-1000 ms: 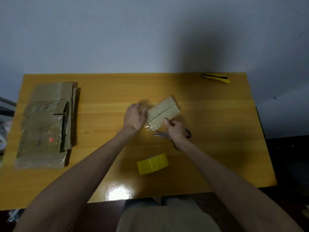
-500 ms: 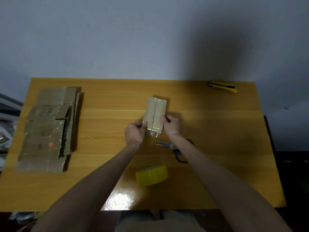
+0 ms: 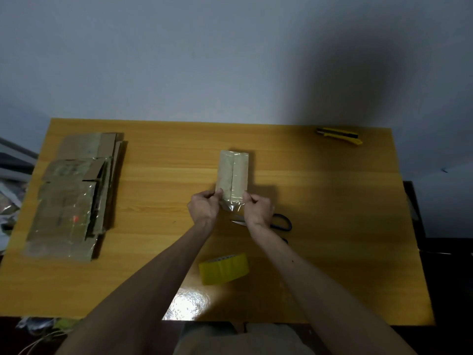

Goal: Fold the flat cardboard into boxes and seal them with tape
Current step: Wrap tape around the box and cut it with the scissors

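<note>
box (image 3: 233,176) — right of cardboard stack (image 3: 71,196)

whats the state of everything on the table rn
box, folded, seam taped, tape tail loose at near end
left hand, pinches box's near left corner
right hand, pinches its near right corner
tape roll, idle, untouched
scissors, idle, partly behind right hand
utility knife, idle, far right
cardboard stack, flat, unfolded

- 1 box (image 3: 233,175)
- 1 cardboard stack (image 3: 71,196), far off my L hand (image 3: 203,207)
- 1 tape roll (image 3: 224,269), nearer me
- 1 scissors (image 3: 289,224), under R hand (image 3: 258,207)
- 1 cutter (image 3: 340,135), far right
</note>
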